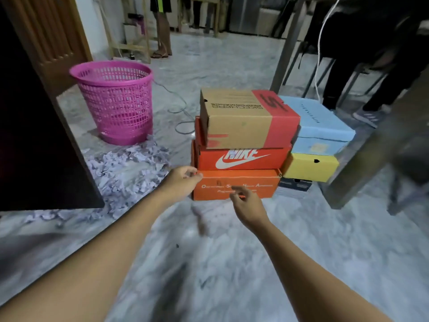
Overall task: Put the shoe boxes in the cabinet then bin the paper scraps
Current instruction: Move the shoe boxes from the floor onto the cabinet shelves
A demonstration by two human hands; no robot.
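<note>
Boxes (243, 156) stand three high, two above your loosely curled, empty left hand (183, 176) and right hand (243, 197), so tugging the bottom box (262, 182) just beyond them could topple the pile.

Front of 3-high shoe-box stack (241, 156), brown/red cardboard over two orange: grey marble floor (220, 252) open. L: dark cabinet panel (34, 135), crumpled white paper scraps (130, 168) between. R blocked: blue/yellow box stack (315, 145) touching, grey table leg (362, 159) beside.
</note>
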